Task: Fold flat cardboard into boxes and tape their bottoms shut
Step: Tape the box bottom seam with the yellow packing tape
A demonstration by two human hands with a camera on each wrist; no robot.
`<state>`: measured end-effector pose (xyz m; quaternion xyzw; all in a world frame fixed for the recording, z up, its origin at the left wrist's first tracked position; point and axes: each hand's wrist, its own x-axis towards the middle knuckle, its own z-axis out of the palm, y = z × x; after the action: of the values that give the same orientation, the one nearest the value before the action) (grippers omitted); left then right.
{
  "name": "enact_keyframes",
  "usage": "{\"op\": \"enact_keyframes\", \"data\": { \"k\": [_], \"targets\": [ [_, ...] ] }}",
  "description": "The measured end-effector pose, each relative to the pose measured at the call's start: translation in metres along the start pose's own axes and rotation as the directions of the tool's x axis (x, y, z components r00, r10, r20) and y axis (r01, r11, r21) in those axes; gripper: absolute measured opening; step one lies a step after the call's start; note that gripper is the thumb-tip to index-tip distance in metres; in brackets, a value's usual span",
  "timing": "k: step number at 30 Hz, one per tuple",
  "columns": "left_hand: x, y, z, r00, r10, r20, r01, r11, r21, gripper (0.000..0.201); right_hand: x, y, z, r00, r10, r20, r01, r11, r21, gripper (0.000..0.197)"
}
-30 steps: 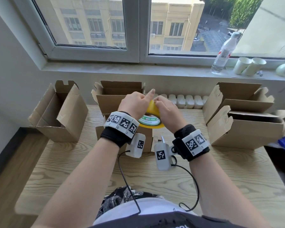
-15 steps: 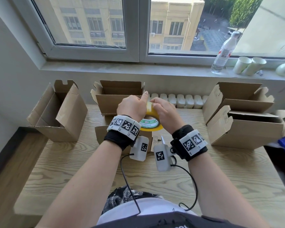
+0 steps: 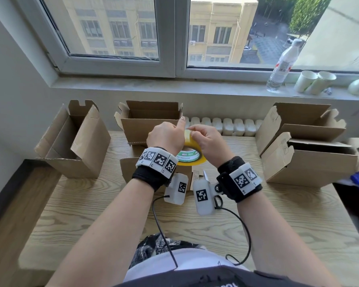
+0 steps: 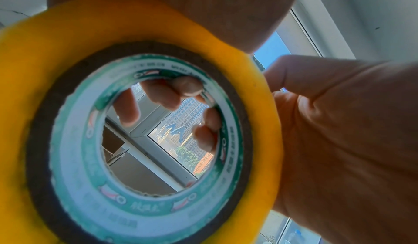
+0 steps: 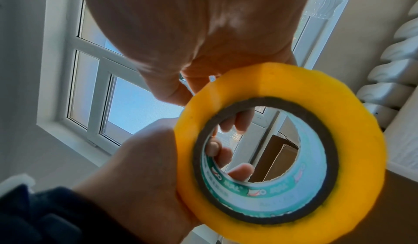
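Between both hands, tape roll (tilted)

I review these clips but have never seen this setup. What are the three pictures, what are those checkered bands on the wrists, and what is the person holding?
No robot here: a person works with bare hands. The big picture comes from a head camera looking down. The checkered bands are marker cuffs, and a small camera hangs from each wrist; those give the two close-up pictures.

Both hands hold one yellow tape roll above the table. The left hand grips it with fingers through the core; the right hand pinches at its top edge, probably picking for the tape's loose end.

On the table stand folded cardboard boxes: one at the left, one behind the hands, two at the right. On the sill are a bottle and two paper cups.
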<state>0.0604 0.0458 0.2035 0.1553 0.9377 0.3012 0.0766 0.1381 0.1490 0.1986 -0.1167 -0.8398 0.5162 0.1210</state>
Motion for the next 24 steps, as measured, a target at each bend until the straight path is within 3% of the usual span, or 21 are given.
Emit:
{"op": "enact_keyframes", "data": {
  "k": [4, 13, 24],
  "targets": [
    [-0.001, -0.002, 0.0, 1.0, -0.007, -0.007, 0.007, 1.0, 0.024, 0.063, -0.004, -0.001, 0.001, 1.0, -0.012, 0.002, 0.012, 1.0, -0.003, 0.043],
    [-0.006, 0.003, -0.005, 1.0, -0.015, -0.01, 0.015, 0.999, 0.031, 0.063, -0.003, -0.005, -0.001, 0.996, -0.027, -0.084, 0.024, 0.999, -0.037, 0.026],
    [-0.005, 0.004, -0.01, 1.0, -0.027, -0.008, 0.027, 0.999, 0.043, 0.066, -0.004, -0.009, -0.004, 0.999, 0.05, -0.011, -0.047, 0.983, 0.177, 0.027]
  ]
}}
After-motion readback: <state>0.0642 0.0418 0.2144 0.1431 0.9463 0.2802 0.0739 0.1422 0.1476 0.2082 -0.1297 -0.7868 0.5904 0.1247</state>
